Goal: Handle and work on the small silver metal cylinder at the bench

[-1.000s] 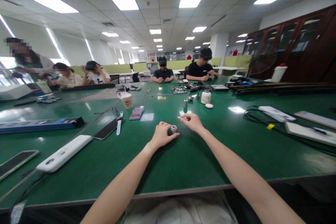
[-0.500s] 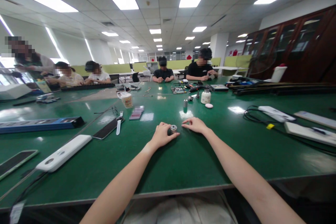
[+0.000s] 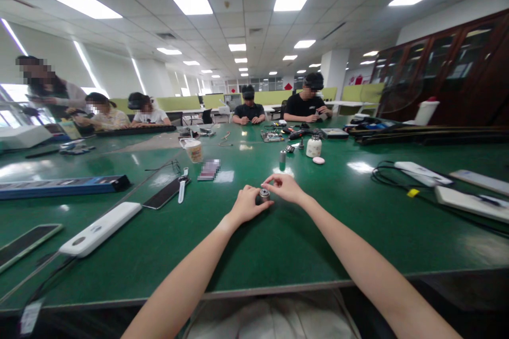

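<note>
A small round metal part [image 3: 264, 195] with a ringed top stands upright on the green table. My left hand [image 3: 247, 205] is closed around it, thumb at the front and fingers behind. Over its top edge, the thumb and fingertips of my right hand [image 3: 284, 187] come together in a pinch; whatever they hold is too small to make out. A taller metal cylinder [image 3: 282, 158] stands just beyond my right hand. Farther back are a white jar [image 3: 314, 146] and a pink round lid [image 3: 318, 160] beside it.
To the left lie a dark phone [image 3: 167, 194], a white watch [image 3: 183, 185], a white power strip [image 3: 101, 229] and a paper cup [image 3: 193, 150]. Cables [image 3: 384, 176] and white strips [image 3: 422, 174] lie at right. Several people sit across the table [image 3: 302, 254].
My right hand has moved left, from beside the metal part to over its top, with its fingertips drawn together. My left hand stays around the part.
</note>
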`<state>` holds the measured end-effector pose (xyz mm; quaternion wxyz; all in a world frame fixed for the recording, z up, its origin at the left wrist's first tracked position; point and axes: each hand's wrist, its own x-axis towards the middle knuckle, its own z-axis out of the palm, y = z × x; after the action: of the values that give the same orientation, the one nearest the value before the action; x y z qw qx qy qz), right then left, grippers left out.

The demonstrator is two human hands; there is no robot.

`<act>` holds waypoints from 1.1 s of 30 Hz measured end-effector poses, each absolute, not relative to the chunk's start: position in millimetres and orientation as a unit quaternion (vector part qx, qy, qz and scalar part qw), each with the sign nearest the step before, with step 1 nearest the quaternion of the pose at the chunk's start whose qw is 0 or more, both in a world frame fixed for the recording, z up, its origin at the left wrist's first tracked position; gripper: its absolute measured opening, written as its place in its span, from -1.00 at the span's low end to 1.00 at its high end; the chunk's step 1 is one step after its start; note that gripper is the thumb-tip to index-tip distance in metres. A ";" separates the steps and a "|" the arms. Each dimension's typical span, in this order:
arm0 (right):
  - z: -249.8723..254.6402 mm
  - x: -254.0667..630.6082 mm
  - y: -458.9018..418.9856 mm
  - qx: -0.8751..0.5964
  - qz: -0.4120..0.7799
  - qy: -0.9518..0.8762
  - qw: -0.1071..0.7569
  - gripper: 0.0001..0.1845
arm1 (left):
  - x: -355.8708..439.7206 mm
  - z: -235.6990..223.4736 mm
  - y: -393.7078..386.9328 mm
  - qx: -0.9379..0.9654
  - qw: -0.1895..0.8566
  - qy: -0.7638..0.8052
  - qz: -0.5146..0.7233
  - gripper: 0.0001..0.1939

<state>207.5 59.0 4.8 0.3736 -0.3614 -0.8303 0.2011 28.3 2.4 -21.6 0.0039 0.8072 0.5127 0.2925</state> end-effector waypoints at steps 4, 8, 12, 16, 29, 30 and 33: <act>9.0 204.0 46.5 -0.364 0.146 -0.860 0.328 -0.69 | 28.2 -21.5 2.7 0.811 0.012 0.509 0.289 -0.61; 12.0 205.4 44.0 -0.379 0.119 -0.856 0.330 -0.72 | 28.5 -20.8 2.0 0.810 0.010 0.511 0.288 -0.62; 12.1 206.1 44.4 -0.390 0.113 -0.848 0.341 -0.72 | 28.7 -20.0 1.4 0.809 0.009 0.513 0.286 -0.60; 10.5 207.0 44.5 -0.395 0.116 -0.850 0.328 -0.73 | 28.7 -20.1 1.7 0.809 0.007 0.511 0.290 -0.59; 3.7 208.0 49.8 -0.356 0.132 -0.861 0.338 -0.77 | 27.8 -21.3 3.1 0.810 0.012 0.512 0.286 -0.58; 3.1 208.0 50.4 -0.353 0.135 -0.861 0.340 -0.76 | 27.7 -21.5 3.2 0.809 0.012 0.513 0.286 -0.58; 2.2 208.2 50.9 -0.346 0.138 -0.863 0.342 -0.76 | 27.8 -21.7 3.1 0.809 0.010 0.513 0.286 -0.59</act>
<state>208.2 50.9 2.2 0.3417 -0.3463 -0.8627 0.1381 27.8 3.1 -21.7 0.0102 0.8093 0.5132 0.2857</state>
